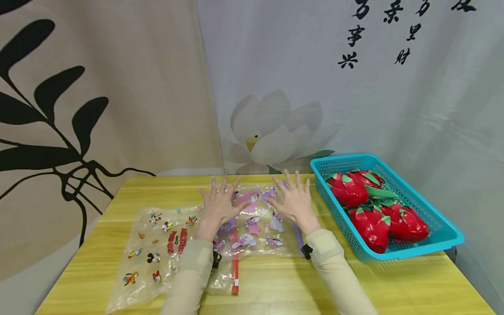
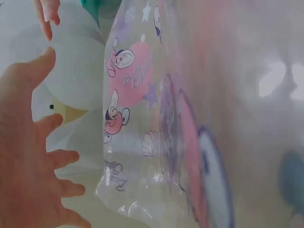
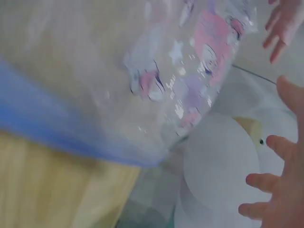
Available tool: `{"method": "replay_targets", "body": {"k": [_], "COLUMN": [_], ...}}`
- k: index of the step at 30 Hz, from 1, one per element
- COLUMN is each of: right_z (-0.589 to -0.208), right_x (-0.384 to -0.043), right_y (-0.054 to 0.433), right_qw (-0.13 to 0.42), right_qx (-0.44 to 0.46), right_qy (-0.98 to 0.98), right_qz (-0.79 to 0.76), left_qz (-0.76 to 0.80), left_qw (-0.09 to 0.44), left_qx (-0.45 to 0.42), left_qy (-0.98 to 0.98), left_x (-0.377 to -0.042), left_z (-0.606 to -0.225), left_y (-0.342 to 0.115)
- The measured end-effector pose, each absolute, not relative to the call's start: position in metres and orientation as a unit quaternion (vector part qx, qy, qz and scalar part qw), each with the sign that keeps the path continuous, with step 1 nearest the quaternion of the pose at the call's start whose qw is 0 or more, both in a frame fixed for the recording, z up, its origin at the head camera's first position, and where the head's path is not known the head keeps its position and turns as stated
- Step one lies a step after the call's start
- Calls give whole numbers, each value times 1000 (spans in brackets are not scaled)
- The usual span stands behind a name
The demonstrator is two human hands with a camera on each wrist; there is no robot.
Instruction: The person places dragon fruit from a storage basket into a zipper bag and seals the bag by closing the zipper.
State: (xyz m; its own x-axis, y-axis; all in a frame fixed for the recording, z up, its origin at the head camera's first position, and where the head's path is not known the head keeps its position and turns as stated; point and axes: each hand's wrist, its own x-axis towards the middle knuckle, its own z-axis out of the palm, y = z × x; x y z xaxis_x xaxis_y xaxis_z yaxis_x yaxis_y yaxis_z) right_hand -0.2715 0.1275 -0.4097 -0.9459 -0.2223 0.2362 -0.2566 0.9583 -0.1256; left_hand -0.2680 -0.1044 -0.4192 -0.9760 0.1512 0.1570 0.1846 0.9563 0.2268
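1. Toward the table's [image 1: 78, 284] left edge, I see a clear bag [image 1: 141, 253] lettered "MICKEY AND FRIENDS" in red.
2. Near the far edge's middle, the left hand [image 1: 221, 204], fingers spread, is over a pink-and-purple printed bag [image 1: 252, 232]; its small script is unclear to me.
3. The right hand [image 1: 293, 203] is splayed too, apart from the left.
4. Along the right edge, a blue basket [image 1: 334, 214] holds four red dragon fruits [image 1: 372, 232].

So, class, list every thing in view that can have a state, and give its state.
Left hand: fingers spread, holding nothing
Right hand: fingers spread, holding nothing
Purple-edged bag: spread out, seal unclear
Red-edged bag: lying flat, partly overlapped
Blue basket: upright, uncovered
Red fruits: piled inside the basket
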Motion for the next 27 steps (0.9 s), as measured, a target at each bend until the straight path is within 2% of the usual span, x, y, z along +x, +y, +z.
{"method": "replay_targets", "body": {"k": [12, 19, 27], "right_z": [-393, -402, -411], "right_x": [-254, -237, -227], "right_y": [183, 203, 212], "right_qw": [131, 169, 208], "right_qx": [67, 36, 35], "right_qy": [-986, -982, -974], "right_qz": [78, 81, 86], "left_qz": [-130, -131, -50], "left_qw": [127, 68, -15], "left_qx": [-146, -199, -177], "left_qy": [-972, -969, -983], "left_x": [-256, -242, -218], "left_z": [-420, -428, -444], "left_y": [-60, -3, 48]}}
